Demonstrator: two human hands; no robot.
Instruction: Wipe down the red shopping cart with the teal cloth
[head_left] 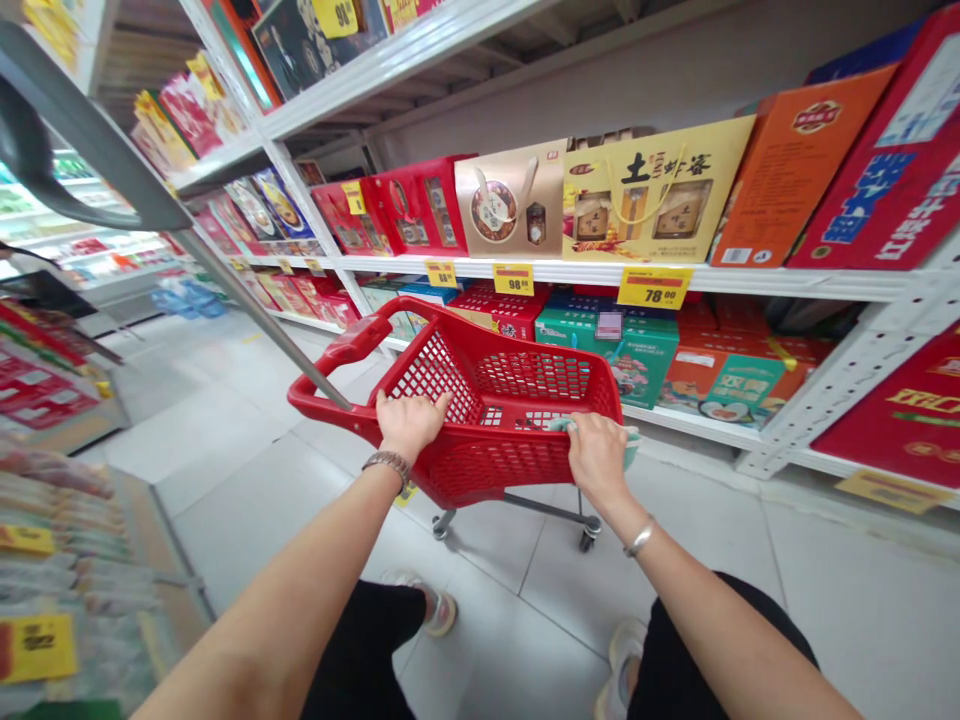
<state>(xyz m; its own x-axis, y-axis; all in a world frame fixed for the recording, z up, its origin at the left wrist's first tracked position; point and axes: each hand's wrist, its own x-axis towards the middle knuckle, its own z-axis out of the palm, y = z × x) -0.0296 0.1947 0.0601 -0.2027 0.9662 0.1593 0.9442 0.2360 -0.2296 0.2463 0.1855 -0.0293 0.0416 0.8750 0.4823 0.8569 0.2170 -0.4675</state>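
Red plastic cart (487,472) | likely light, stiff; hold by rim (495,437) | left hand (411,425), right hand (598,455): fingers curled over rim

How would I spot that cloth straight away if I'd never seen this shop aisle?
Start with the red shopping cart beside the white shelves. Along its near rim, at the end away from the handle, the right hand holds the cloth. Its pale green sets it apart from the cart's bright red plastic.
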